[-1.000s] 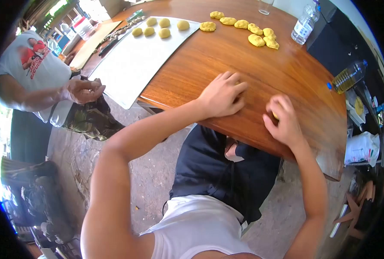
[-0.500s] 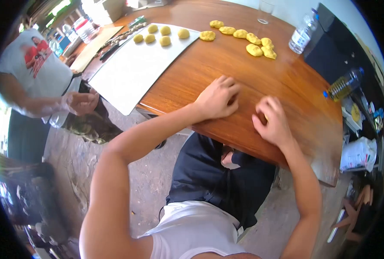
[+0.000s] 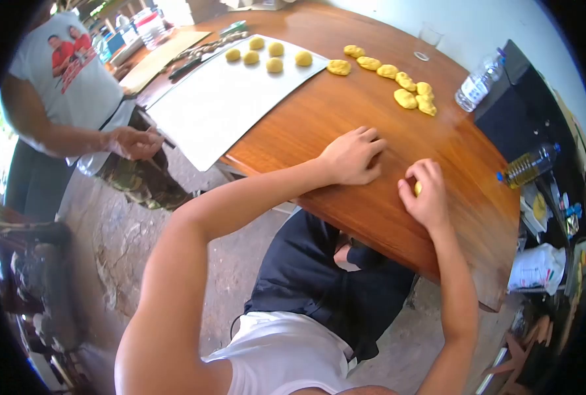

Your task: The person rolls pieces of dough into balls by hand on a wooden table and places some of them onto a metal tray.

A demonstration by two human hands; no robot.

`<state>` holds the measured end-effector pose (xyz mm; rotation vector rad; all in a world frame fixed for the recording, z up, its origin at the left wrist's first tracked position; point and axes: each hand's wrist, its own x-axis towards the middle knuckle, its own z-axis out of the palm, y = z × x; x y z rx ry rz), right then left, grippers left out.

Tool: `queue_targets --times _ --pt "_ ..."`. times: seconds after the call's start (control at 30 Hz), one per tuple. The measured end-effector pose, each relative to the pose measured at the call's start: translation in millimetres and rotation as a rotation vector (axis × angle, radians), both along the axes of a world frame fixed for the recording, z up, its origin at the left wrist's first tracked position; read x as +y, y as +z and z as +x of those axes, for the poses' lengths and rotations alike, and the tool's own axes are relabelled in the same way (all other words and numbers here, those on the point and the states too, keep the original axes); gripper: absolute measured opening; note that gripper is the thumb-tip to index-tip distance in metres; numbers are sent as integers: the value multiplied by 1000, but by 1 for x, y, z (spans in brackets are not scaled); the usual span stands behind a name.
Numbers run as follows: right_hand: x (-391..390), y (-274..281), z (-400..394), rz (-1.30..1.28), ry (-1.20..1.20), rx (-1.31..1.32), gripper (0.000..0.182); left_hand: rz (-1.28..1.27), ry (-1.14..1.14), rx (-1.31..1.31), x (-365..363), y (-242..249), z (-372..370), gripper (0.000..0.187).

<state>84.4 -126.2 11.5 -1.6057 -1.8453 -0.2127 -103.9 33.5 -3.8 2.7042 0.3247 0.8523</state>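
My left hand (image 3: pixel 355 157) is on the wooden table (image 3: pixel 293 141) near its front edge, its fingers curled down towards the wood. Whatever may be under that palm is hidden. To its right, my right hand (image 3: pixel 427 195) is bent round a small piece of yellow dough (image 3: pixel 418 188), which shows between thumb and fingers. Beyond my hands lies a curved row of rough yellow dough lumps (image 3: pixel 405 99). Several smooth dough balls (image 3: pixel 274 64) sit at the far end of a white tray (image 3: pixel 201 118) on the left.
A drinking glass (image 3: pixel 428 43) and a clear water bottle (image 3: pixel 480 82) stand at the back right. An oil bottle (image 3: pixel 528 167) lies past the right edge. On the left stands another person (image 3: pixel 76 85), one hand (image 3: pixel 133 143) beside the tray's near corner.
The view has shifted, so the table items appear farther right. The dough in my right hand shows more clearly. The other person's hand has turned beside the tray.
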Motion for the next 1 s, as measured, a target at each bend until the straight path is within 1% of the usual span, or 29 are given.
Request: queue_targets --times 0.1,0.17,0.23,0.27,0.3,0.33,0.37,0.43,0.47,0.53,0.57,0.63,0.67,0.73,0.77,0.83,0.87,0.9,0.97,1.0 --pt "-25 2 -2 -63 1 1 18 -60 -83 -75 -4 1 -29 23" --pt "-50 3 -8 -112 -63 8 21 -72 -16 0 -1 2 -37 20" --pt "-66 23 -34 167 -221 -173 32 -93 20 -6 -9 7 -36 22" --pt "-83 17 -46 222 -166 -103 37 -96 -25 -18 -8 12 -34 22" --pt "-109 3 -64 268 -97 -31 42 -97 0 -14 -9 13 -36 23" --pt "-134 -14 -79 202 -68 -38 42 -106 36 -3 -13 12 -39 25" --pt "-157 -35 -92 140 -38 -42 42 -121 18 -6 -15 11 -39 25" --pt "-194 -93 -109 -168 -163 -23 47 -145 53 11 -15 12 -37 26" --pt "-211 -119 -112 -173 -181 -24 47 -158 57 13 -15 13 -37 24" --pt "-233 -156 -111 -491 -467 -50 53 -185 54 15 -16 11 -37 23" --pt "-229 -160 -109 -489 -485 -50 53 -210 73 14 -16 11 -37 23" --pt "-224 -169 -110 -393 -667 210 58 -198 49 34 -16 11 -40 24" --pt "-223 -177 -106 -389 -691 165 59 -228 22 13 -14 10 -41 24" --pt "-221 -175 -105 -391 -713 134 58 -325 -31 -14 -14 17 -42 27" --pt "-219 -175 -105 -404 -702 97 57 -321 -46 -14 -13 22 -44 27" --pt "-218 -171 -106 -405 -687 98 54 -527 -161 -67 -11 24 -49 29" --pt "-218 -169 -106 -408 -663 93 51 -420 -163 27 -8 21 -49 32" --pt "-219 -171 -105 -405 -683 87 51 -420 -183 21 -9 19 -49 32" --pt "-223 -177 -102 -360 -625 124 45 -104 -4 128 -18 19 -43 36" --pt "-225 -171 -101 -368 -620 42 41 -93 8 112 -12 14 -40 40"
